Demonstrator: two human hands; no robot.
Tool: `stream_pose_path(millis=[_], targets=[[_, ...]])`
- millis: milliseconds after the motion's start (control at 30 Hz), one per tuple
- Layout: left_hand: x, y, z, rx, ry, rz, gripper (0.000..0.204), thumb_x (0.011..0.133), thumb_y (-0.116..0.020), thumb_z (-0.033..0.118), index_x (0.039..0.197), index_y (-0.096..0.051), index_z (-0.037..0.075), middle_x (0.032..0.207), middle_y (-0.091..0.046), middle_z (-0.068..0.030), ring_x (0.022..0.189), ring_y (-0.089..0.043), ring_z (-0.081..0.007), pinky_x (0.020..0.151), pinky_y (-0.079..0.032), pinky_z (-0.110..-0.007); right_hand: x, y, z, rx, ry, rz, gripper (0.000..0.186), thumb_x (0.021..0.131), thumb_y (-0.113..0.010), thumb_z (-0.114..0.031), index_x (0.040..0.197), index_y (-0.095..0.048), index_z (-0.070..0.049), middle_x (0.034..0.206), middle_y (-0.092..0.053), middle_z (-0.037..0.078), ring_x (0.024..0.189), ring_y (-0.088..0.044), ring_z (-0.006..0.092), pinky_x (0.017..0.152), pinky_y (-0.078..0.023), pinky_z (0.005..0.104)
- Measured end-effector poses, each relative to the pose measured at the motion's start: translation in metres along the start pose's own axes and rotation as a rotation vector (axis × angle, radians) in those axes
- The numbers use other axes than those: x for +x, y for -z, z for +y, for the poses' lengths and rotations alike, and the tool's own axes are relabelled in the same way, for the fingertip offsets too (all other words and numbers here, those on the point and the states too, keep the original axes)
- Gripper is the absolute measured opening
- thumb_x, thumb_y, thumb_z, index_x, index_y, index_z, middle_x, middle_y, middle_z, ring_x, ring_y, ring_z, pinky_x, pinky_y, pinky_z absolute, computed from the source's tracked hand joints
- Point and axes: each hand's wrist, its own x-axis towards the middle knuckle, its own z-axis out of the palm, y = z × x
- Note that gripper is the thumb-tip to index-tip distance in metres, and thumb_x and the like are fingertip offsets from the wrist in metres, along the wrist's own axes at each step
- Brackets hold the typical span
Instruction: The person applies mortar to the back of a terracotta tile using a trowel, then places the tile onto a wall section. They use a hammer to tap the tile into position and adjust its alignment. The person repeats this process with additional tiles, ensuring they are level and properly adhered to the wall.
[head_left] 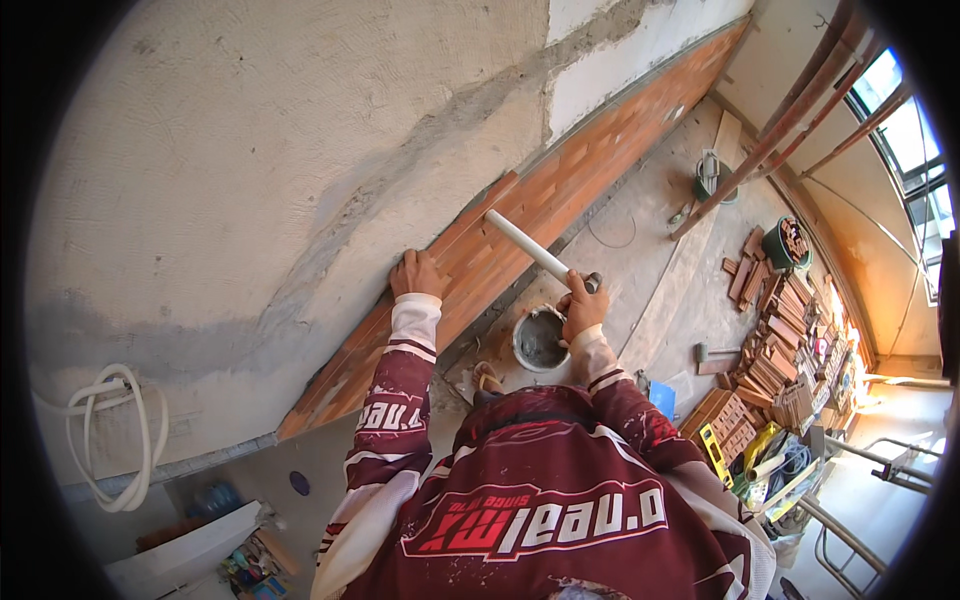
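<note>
My right hand is wrapped round the lower end of a white tube with a dark end, which may be a mallet's handle. Its far end meets the red brick tiles set in rows along the low part of the wall. On the top edge of those tiles rests my left hand, its fingers bent over a tile near the plaster. Directly below my right hand stands a bucket with grey mortar-like paste inside.
Piles of loose brick tiles lie to the right, near a yellow spirit level and a mallet. A dark green bucket holds tile pieces. Scaffold poles rise at the far right. Coiled white hose hangs at left.
</note>
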Motion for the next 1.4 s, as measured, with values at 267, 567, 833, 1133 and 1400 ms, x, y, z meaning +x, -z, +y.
stream_pose_path(millis=[267,567,833,1133,1400], targets=[[0.0,0.004,0.0,-0.007,-0.003,0.006,0.013,0.087,-0.058,0.017,0.091,-0.063,0.005,0.094,-0.06,-0.0118,0.089,-0.061,-0.0287,0.08,-0.047,-0.04,-0.006,-0.002,-0.008,0.011,-0.048,0.015,0.025,0.083,-0.07,-0.018,0.09,-0.051,-0.003,0.069,-0.053,0.005,0.044,-0.048,0.0134,0.038,-0.04,0.0275],[-0.006,0.001,-0.007,-0.12,-0.075,0.145,0.012,0.084,-0.062,0.018,0.084,-0.06,0.006,0.088,-0.058,-0.0127,0.082,-0.059,-0.0322,0.073,-0.048,-0.042,-0.004,0.048,-0.003,-0.086,-0.043,0.015,0.023,0.084,-0.069,-0.019,0.093,-0.054,-0.004,0.071,-0.053,0.004,0.043,-0.047,0.0108,0.037,-0.041,0.026],[-0.022,-0.007,-0.019,-0.156,-0.16,0.338,0.009,0.08,-0.065,0.015,0.082,-0.058,0.01,0.08,-0.055,-0.0092,0.072,-0.059,-0.0307,0.064,-0.048,-0.042,-0.014,0.071,-0.003,-0.146,-0.087,0.065,0.023,0.084,-0.069,-0.021,0.092,-0.055,-0.004,0.069,-0.053,0.003,0.043,-0.048,0.0112,0.038,-0.041,0.0264],[-0.016,-0.021,-0.017,-0.174,-0.209,0.365,0.013,0.08,-0.066,0.017,0.088,-0.06,0.009,0.08,-0.054,-0.0084,0.073,-0.059,-0.0287,0.063,-0.049,-0.04,-0.022,0.078,-0.005,-0.182,-0.074,0.063,0.024,0.084,-0.068,-0.018,0.093,-0.054,-0.002,0.069,-0.053,0.004,0.042,-0.048,0.0116,0.037,-0.041,0.0258],[-0.008,-0.016,-0.011,-0.149,-0.126,0.27,0.017,0.082,-0.063,0.018,0.094,-0.062,0.006,0.081,-0.055,-0.0101,0.074,-0.06,-0.0295,0.064,-0.049,-0.041,-0.022,0.087,-0.004,-0.199,-0.04,0.067,0.023,0.083,-0.069,-0.017,0.091,-0.053,-0.002,0.067,-0.054,0.005,0.039,-0.048,0.0115,0.036,-0.042,0.0266]])
